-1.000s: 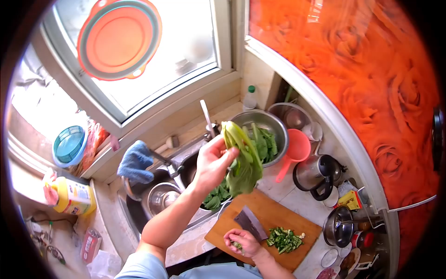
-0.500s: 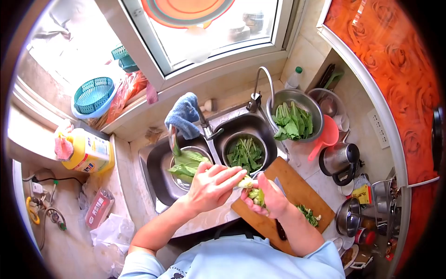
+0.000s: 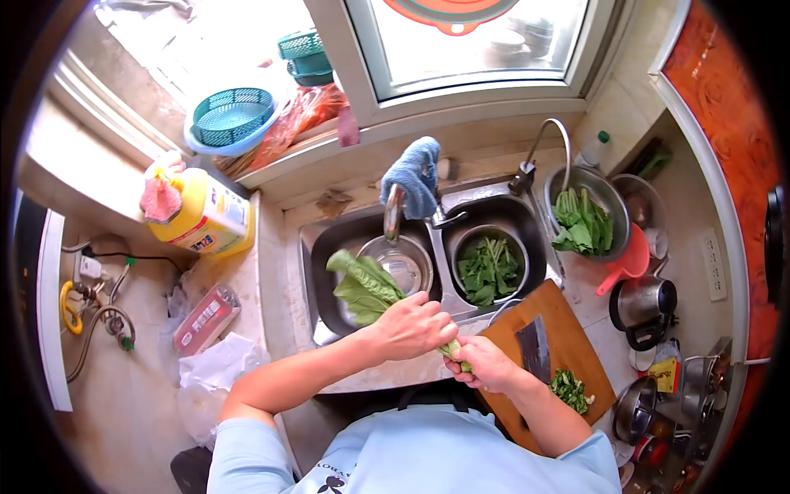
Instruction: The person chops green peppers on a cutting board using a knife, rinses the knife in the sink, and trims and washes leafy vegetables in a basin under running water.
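two hands [image 3: 418, 328] [image 3: 490, 365] on one leafy bunch [image 3: 368, 290], one cleaver [image 3: 534, 349]

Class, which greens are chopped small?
The pile on the board; the held bunch, and greens in the sink bowl and right-hand bowl, show larger leaves.

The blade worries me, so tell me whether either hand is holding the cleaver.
No, the cleaver lies on the wooden cutting board, while the left hand and right hand grip a leafy green vegetable.
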`<action>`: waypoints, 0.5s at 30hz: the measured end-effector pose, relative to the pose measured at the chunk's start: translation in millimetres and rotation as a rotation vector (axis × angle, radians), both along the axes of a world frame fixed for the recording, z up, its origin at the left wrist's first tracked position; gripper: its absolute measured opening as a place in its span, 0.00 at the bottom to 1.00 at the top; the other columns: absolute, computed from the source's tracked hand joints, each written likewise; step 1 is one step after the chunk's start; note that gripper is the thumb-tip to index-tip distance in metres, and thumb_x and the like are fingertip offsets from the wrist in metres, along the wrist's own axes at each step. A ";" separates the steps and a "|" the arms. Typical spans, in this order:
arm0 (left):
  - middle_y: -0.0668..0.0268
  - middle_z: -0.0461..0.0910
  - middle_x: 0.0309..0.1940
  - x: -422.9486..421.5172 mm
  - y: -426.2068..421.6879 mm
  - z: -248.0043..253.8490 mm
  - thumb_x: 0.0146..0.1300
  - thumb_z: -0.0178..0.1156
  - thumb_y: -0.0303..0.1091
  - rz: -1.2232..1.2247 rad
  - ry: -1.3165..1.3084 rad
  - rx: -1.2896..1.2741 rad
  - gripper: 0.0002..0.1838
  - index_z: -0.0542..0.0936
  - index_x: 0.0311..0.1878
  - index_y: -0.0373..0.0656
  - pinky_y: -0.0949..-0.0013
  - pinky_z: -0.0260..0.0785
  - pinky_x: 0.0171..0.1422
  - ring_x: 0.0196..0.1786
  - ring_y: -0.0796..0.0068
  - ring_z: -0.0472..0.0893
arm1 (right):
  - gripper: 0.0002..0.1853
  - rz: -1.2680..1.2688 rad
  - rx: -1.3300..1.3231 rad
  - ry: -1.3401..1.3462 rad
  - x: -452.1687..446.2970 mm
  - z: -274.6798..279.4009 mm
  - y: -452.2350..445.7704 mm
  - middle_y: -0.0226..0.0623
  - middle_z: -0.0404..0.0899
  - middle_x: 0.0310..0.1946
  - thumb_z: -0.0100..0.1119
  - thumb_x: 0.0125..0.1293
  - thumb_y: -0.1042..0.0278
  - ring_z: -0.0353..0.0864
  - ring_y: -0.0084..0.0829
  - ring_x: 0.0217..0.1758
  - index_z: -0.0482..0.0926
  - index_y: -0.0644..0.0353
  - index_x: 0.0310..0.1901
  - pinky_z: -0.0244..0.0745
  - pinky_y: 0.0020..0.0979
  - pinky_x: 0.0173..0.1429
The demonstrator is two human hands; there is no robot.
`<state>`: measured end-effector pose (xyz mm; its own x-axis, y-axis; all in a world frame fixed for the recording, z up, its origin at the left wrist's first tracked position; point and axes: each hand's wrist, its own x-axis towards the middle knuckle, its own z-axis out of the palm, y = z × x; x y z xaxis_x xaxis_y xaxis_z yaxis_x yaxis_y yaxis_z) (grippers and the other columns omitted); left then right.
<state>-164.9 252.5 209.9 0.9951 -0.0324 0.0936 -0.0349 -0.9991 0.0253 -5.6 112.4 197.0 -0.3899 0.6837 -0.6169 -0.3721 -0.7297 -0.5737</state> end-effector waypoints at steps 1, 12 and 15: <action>0.73 0.74 0.25 -0.6 -2.0 -5.5 0.56 0.57 0.36 -0.009 -0.021 0.000 0.05 0.74 0.33 0.48 0.65 0.66 0.44 0.33 0.73 0.78 | 0.11 0.021 0.015 -0.042 -1.1 0.1 -0.3 0.26 0.68 0.29 0.42 0.72 0.61 0.61 0.16 0.22 0.72 0.57 0.44 0.54 0.21 0.20; 0.63 0.83 0.22 -19.2 -21.0 -18.8 0.52 0.59 0.39 -0.001 0.662 -0.115 0.07 0.81 0.25 0.49 0.63 0.68 0.34 0.26 0.65 0.83 | 0.18 0.148 0.394 -0.495 -61.5 -63.5 -16.9 0.51 0.77 0.24 0.43 0.66 0.59 0.76 0.42 0.28 0.75 0.68 0.33 0.72 0.43 0.38; 0.60 0.83 0.21 -24.0 -23.0 -27.4 0.50 0.62 0.42 0.272 0.621 -0.307 0.09 0.82 0.26 0.47 0.56 0.73 0.35 0.27 0.57 0.84 | 0.17 -0.103 0.152 -0.046 -66.4 -75.2 -20.7 0.37 0.71 0.18 0.42 0.70 0.59 0.68 0.29 0.18 0.71 0.61 0.27 0.63 0.33 0.23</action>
<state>-188.9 229.5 182.5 0.8370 0.1594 -0.5235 0.3240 -0.9153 0.2393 -71.9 91.6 121.8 -0.2866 0.8053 -0.5190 -0.4111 -0.5927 -0.6927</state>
